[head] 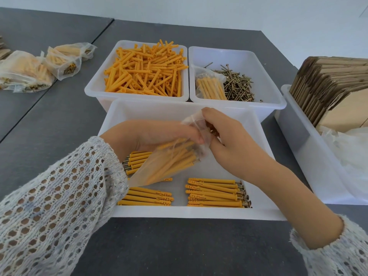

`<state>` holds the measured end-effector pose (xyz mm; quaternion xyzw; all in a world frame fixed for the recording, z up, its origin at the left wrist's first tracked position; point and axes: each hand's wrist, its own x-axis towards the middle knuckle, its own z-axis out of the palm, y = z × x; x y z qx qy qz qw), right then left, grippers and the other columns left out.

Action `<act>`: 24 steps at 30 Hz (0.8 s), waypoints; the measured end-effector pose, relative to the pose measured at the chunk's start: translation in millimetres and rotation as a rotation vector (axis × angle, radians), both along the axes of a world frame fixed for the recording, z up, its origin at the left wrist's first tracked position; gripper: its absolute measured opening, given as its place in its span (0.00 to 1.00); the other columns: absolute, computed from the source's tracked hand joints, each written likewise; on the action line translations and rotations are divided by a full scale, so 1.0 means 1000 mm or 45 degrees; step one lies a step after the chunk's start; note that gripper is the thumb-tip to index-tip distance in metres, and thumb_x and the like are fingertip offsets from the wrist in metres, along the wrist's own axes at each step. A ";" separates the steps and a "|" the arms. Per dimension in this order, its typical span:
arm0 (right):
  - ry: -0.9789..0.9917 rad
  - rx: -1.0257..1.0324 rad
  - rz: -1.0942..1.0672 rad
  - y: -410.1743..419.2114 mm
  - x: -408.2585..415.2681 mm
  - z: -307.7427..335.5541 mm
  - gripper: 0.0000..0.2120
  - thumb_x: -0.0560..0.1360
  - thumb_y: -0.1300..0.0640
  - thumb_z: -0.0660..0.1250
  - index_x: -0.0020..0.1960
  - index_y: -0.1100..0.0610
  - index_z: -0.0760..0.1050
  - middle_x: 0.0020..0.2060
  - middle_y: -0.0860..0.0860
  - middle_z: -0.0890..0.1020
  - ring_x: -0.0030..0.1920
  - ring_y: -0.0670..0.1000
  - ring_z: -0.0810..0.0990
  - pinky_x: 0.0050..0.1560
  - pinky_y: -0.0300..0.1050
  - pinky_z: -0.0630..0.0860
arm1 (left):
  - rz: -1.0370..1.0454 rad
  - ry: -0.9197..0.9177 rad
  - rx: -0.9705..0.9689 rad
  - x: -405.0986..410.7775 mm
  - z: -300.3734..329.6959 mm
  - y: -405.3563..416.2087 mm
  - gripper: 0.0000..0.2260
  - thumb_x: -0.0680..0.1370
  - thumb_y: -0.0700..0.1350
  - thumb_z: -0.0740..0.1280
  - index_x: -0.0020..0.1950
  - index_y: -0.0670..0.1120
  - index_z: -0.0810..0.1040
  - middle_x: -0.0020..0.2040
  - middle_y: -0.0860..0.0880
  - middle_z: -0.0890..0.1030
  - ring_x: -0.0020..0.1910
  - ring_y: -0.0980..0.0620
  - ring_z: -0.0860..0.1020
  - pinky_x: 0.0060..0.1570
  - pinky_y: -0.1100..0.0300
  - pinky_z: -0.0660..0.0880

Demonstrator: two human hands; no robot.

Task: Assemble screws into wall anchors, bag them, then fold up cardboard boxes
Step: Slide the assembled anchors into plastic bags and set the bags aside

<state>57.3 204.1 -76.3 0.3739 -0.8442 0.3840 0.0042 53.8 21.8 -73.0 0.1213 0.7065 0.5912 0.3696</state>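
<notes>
Two hands gripping one bag, three white bins, three filled bags

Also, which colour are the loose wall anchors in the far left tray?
The wall anchors are orange-yellow, shown best in the head view, the only one.

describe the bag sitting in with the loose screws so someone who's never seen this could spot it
Find the two white bins side by side at the back; take the right bin, which holds loose brass screws. The small clear bag lies at its left side, the only bagged orange anchors inside a bin and not in hand.
</notes>
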 end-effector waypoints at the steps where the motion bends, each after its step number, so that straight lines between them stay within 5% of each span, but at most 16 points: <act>1: -0.073 -0.059 0.016 -0.001 0.001 0.001 0.06 0.77 0.72 0.59 0.49 0.65 0.72 0.41 0.53 0.75 0.43 0.48 0.74 0.45 0.40 0.73 | 0.019 0.003 0.001 -0.001 -0.001 0.000 0.11 0.71 0.48 0.66 0.52 0.52 0.79 0.44 0.57 0.84 0.46 0.61 0.82 0.45 0.67 0.77; 4: -0.273 -0.231 0.036 -0.003 0.003 0.004 0.13 0.77 0.75 0.57 0.55 0.63 0.73 0.49 0.55 0.80 0.52 0.53 0.80 0.55 0.52 0.78 | 0.077 0.003 0.051 -0.003 -0.003 -0.001 0.08 0.68 0.48 0.70 0.46 0.54 0.83 0.44 0.54 0.84 0.46 0.57 0.81 0.50 0.63 0.78; 6: -0.319 -0.329 0.004 -0.002 0.003 0.005 0.16 0.76 0.76 0.56 0.56 0.61 0.74 0.50 0.53 0.81 0.53 0.50 0.81 0.57 0.49 0.78 | 0.105 0.009 0.111 -0.003 -0.002 -0.002 0.08 0.70 0.46 0.67 0.44 0.55 0.84 0.43 0.54 0.84 0.44 0.58 0.82 0.47 0.62 0.78; 11: -0.142 -0.372 -0.310 0.006 -0.003 0.002 0.16 0.75 0.73 0.55 0.47 0.55 0.75 0.43 0.48 0.80 0.45 0.47 0.79 0.47 0.45 0.78 | 0.182 0.029 0.113 -0.001 0.000 -0.003 0.10 0.73 0.47 0.67 0.54 0.50 0.77 0.40 0.56 0.84 0.39 0.60 0.82 0.40 0.66 0.77; 15: -0.096 -0.117 -0.486 0.014 -0.008 -0.006 0.15 0.75 0.71 0.56 0.44 0.53 0.74 0.38 0.51 0.79 0.38 0.51 0.76 0.36 0.41 0.74 | 0.269 0.073 0.006 -0.005 0.000 -0.006 0.11 0.75 0.51 0.67 0.57 0.54 0.76 0.42 0.60 0.84 0.42 0.62 0.82 0.44 0.65 0.77; 18: -0.267 0.250 -0.386 0.016 -0.008 -0.013 0.11 0.77 0.66 0.55 0.46 0.54 0.74 0.37 0.52 0.78 0.36 0.50 0.76 0.31 0.40 0.72 | 0.364 0.071 0.004 -0.006 0.001 -0.009 0.08 0.82 0.49 0.62 0.59 0.52 0.76 0.42 0.55 0.85 0.39 0.60 0.82 0.38 0.65 0.78; 21: -0.420 0.841 -0.159 0.017 -0.006 -0.022 0.06 0.81 0.55 0.57 0.53 0.54 0.72 0.40 0.49 0.76 0.39 0.48 0.74 0.36 0.40 0.70 | 0.457 0.032 0.017 -0.005 0.002 -0.013 0.10 0.83 0.49 0.60 0.61 0.51 0.76 0.44 0.50 0.84 0.36 0.57 0.82 0.33 0.65 0.77; 24: -0.437 0.988 -0.098 0.018 -0.005 -0.021 0.07 0.80 0.49 0.61 0.52 0.51 0.74 0.41 0.45 0.75 0.41 0.45 0.74 0.39 0.40 0.70 | 0.486 0.019 0.005 -0.005 0.002 -0.015 0.12 0.83 0.50 0.60 0.63 0.49 0.76 0.48 0.46 0.83 0.36 0.56 0.82 0.32 0.64 0.77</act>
